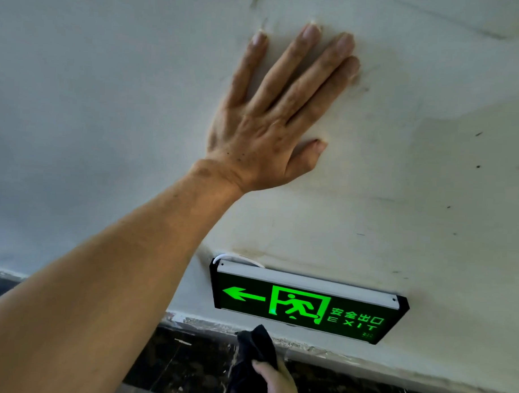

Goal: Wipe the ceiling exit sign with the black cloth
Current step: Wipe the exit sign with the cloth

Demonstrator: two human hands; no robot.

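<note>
The exit sign hangs from the white ceiling at lower right, black with a lit green arrow, running figure and "EXIT" lettering, and a silver top rail. My left hand lies flat on the ceiling above the sign, fingers spread, holding nothing. My right hand is at the bottom edge, partly cut off, gripping the black cloth. The cloth's upper tip sits just below the sign's lower left edge; I cannot tell whether it touches the sign.
The white ceiling is stained and scuffed. A short white cable loops from the sign's left end into the ceiling. A dark marble wall band runs below the chipped ceiling edge.
</note>
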